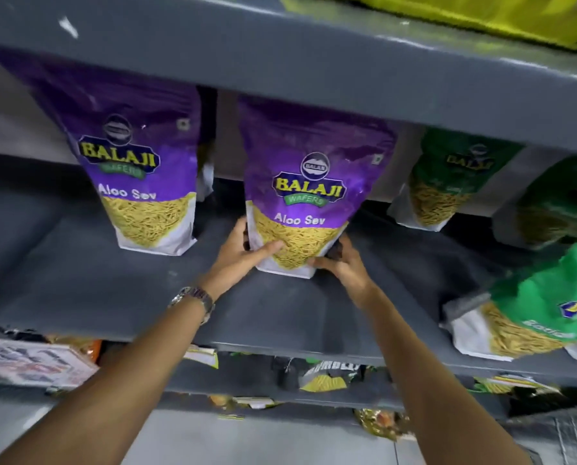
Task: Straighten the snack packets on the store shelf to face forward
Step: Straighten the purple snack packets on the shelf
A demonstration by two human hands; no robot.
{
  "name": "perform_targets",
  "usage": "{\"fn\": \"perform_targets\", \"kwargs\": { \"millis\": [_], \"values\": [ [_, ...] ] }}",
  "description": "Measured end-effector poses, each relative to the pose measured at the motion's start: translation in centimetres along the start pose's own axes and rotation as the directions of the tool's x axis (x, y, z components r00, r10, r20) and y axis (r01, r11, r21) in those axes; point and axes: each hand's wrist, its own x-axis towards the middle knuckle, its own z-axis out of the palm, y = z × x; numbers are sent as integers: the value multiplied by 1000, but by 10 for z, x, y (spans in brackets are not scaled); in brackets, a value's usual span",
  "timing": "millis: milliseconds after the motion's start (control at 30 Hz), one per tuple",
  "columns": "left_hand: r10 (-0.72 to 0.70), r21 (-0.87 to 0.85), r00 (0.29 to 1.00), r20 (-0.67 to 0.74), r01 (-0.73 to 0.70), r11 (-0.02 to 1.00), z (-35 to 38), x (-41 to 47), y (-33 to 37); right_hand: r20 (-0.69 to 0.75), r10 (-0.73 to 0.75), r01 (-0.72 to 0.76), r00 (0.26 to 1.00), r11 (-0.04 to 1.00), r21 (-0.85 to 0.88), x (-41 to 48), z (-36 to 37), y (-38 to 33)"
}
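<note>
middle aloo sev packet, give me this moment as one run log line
left hand | grips packet base | right hand | grips other side | purple Aloo Sev packet | upright, facing forward | grey shelf

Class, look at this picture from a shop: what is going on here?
A person is tidying snack packets on a grey shelf. Both hands grip the bottom of a purple packet: the left hand on its left side, the right hand on its right. The packet stands upright with its front label facing out. Another purple packet stands to its left, untouched. Green packets sit further right, and one green packet near the shelf's front edge is tilted.
</note>
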Motion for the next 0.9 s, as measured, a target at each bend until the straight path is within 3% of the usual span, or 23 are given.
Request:
{"fn": "perform_targets", "kwargs": {
  "millis": [633,900],
  "values": [
    [-38,-127,999,-35,34,991,9,-85,5,-30,-20,19,999,999,-38,-96,5,9],
    [-53,-78,998,-26,51,996,8,-105,6,37,9,-8,999,1000,-12,-117,4,9]
  ]
}}
